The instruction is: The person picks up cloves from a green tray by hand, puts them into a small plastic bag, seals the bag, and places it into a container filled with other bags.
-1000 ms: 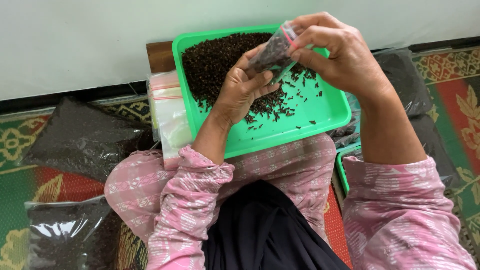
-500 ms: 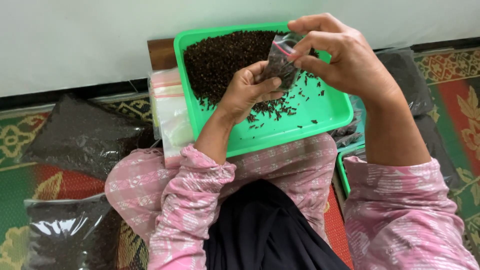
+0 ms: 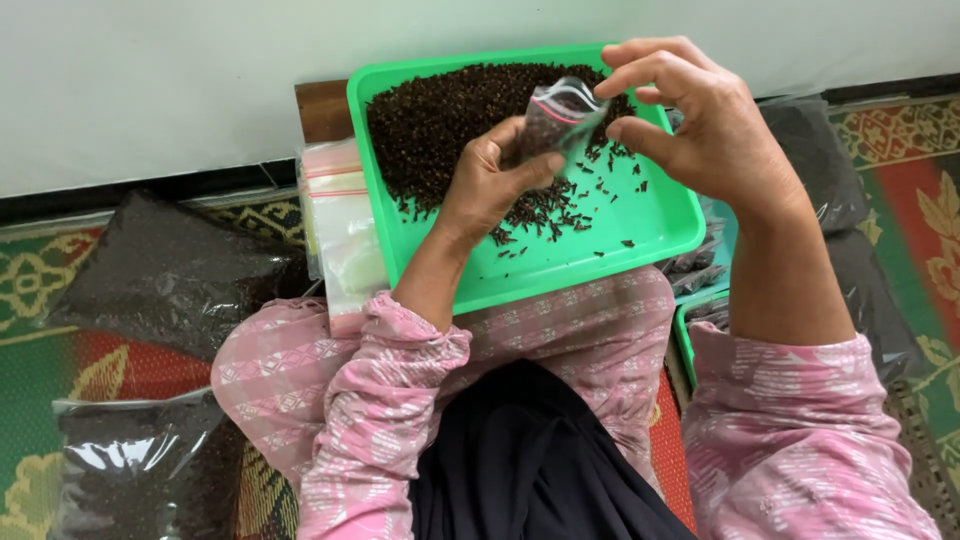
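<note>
A small clear zip bag (image 3: 556, 118) partly filled with dark cloves is held above a green plastic tray (image 3: 560, 275) that rests on my lap. My left hand (image 3: 492, 180) grips the bag's lower part from below. My right hand (image 3: 700, 115) pinches the bag's top edge with thumb and fingers. A heap of dark cloves (image 3: 440, 110) fills the far half of the tray, with loose ones scattered toward the near side.
A stack of empty clear zip bags (image 3: 335, 215) lies left of the tray. Large clear sacks of dark spice (image 3: 165, 275) sit on the patterned mat at left, another sack (image 3: 130, 470) nearer. More filled bags (image 3: 840, 170) and a second green tray (image 3: 685, 340) lie right. A white wall stands ahead.
The bag has tipped from slanted to more upright, and my right hand has shifted to pinch its top edge. My left hand has stayed under the bag.
</note>
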